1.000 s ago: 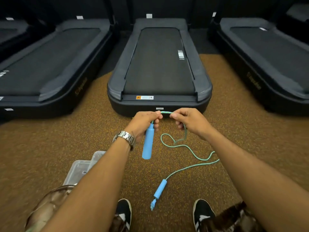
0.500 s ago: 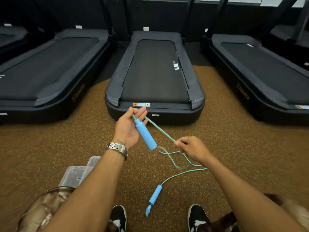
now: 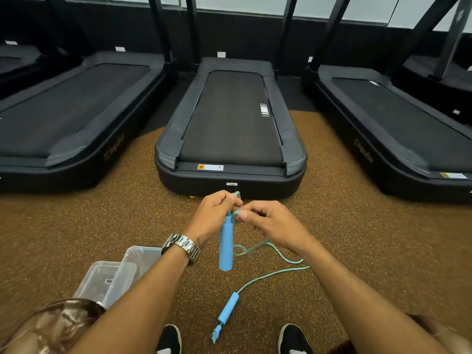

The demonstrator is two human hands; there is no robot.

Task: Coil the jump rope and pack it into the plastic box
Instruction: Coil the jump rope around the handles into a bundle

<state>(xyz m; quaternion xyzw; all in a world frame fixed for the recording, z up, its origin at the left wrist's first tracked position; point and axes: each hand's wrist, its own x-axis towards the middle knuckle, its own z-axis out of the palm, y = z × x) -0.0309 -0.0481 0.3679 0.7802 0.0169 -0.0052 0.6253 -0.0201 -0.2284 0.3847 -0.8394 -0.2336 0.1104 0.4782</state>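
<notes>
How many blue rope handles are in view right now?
2: one blue handle hangs from the left hand; the other handle lies on the floor between the shoes.

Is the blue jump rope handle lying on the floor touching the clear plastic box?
Apart. The head view shows the blue handle on the floor separated from the clear plastic box by bare brown carpet and the forearm.

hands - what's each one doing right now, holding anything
Left hand: closed, holding the top of the blue handle, which hangs down.
Right hand: closed, pinching the green cord beside the handle's top.
</notes>
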